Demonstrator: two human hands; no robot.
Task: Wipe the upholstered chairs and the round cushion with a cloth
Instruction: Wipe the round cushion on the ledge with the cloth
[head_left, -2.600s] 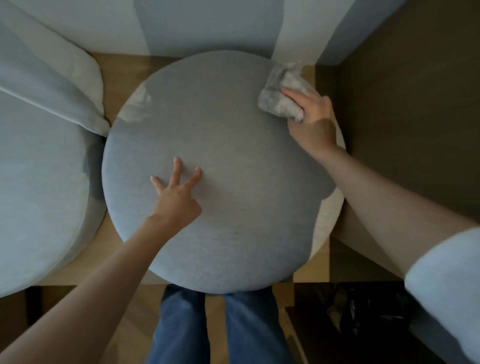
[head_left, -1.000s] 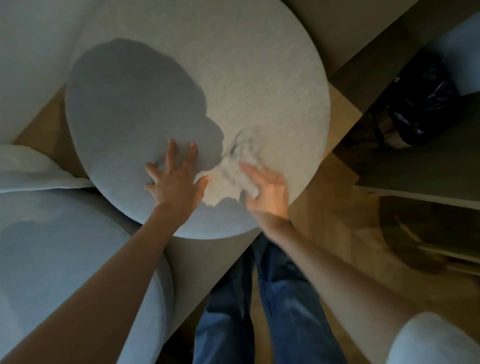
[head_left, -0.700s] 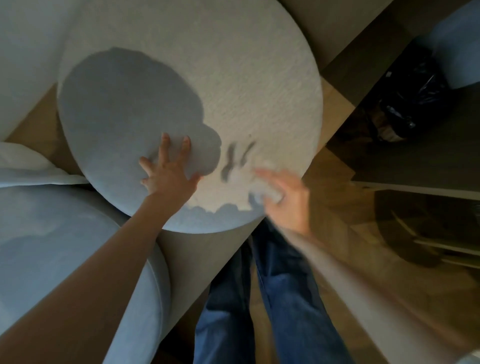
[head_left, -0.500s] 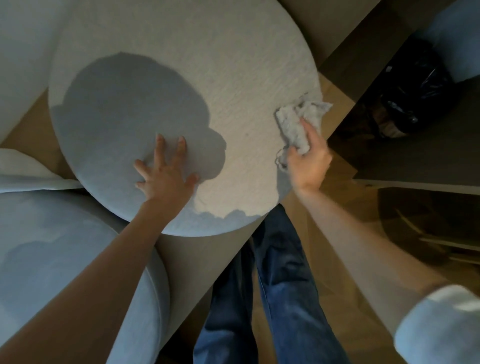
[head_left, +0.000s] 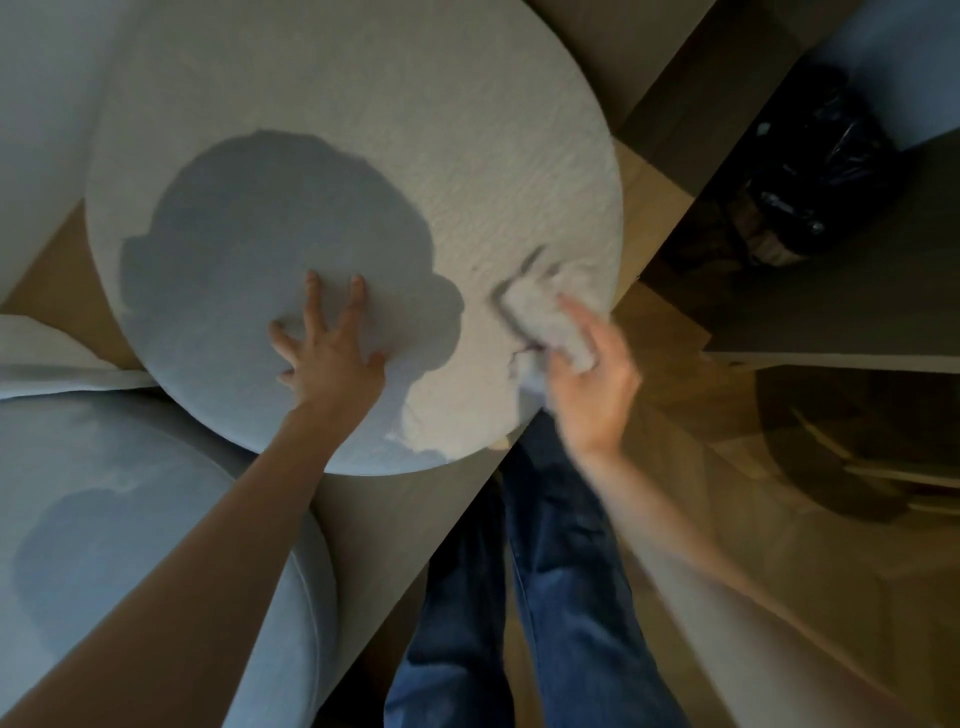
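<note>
The round grey cushion (head_left: 415, 130) fills the upper middle of the view, partly in sunlight, with my own shadow across it. My left hand (head_left: 332, 358) lies flat on its near part, fingers spread, holding nothing. My right hand (head_left: 592, 384) is blurred with motion at the cushion's near right edge, closed on a crumpled pale cloth (head_left: 545, 322) that presses on the fabric. A second grey upholstered seat (head_left: 130, 545) sits at the lower left.
A pale pillow (head_left: 47, 353) lies at the left between the two seats. The cushion rests on a wooden bench (head_left: 395, 525). A black bag (head_left: 821, 171) sits in the dark recess at the upper right. My jeans-clad legs (head_left: 519, 623) stand on the wooden floor below.
My right hand with the cloth has swept back inward and down from the cushion's right edge onto its near right surface. My left hand has stayed planted on the cushion.
</note>
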